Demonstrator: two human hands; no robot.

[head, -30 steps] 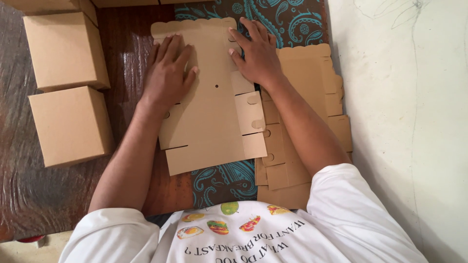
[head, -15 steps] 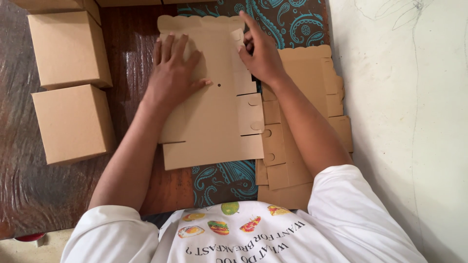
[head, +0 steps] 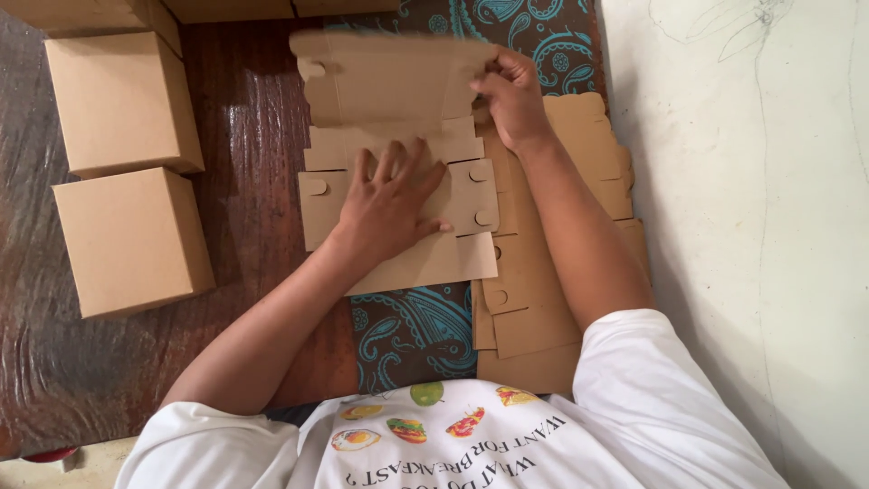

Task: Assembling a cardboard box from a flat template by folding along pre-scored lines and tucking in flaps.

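On patterned cloth (head: 412, 330), brown die-cut cardboard blank (head: 398, 145), half-folded

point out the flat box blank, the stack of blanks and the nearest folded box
box blank (head: 398, 91), head view, on its raised far panel
stack of blanks (head: 588, 154), head view, on its top sheet
folded box (head: 131, 240), head view, on its top face

two brown cardboard boxes (head: 127, 172), perhaps more

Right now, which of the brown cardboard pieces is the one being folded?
The flat brown cardboard sheet under the left hand; the right hand lifts its far flap. The two closed boxes sit untouched.
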